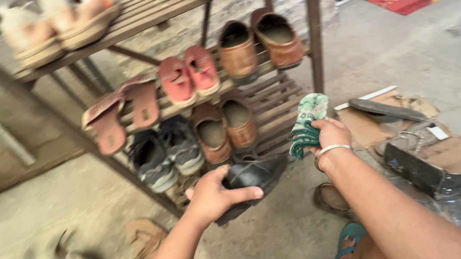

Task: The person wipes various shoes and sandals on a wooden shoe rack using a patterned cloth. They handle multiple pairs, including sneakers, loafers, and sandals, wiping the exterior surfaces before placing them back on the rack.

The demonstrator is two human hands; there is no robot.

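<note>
Item: black shoe (253, 176), at the foot of the wooden shoe rack (312, 26). Our left hand (214, 194) has its fingers curled over the heel end. We judge it light, fairly stiff and smooth; the heel rim suits gripping. Our right hand (329, 140) is closed round a soft green cloth (308, 125), bunched and limp.

Daylight was soft and even, with faint shadows under the shoe rack (312, 26). Motion blur smeared the left side, worst over the slippers (56, 24) on the top shelf. The floor (414, 53) looked washed-out, pale.
</note>
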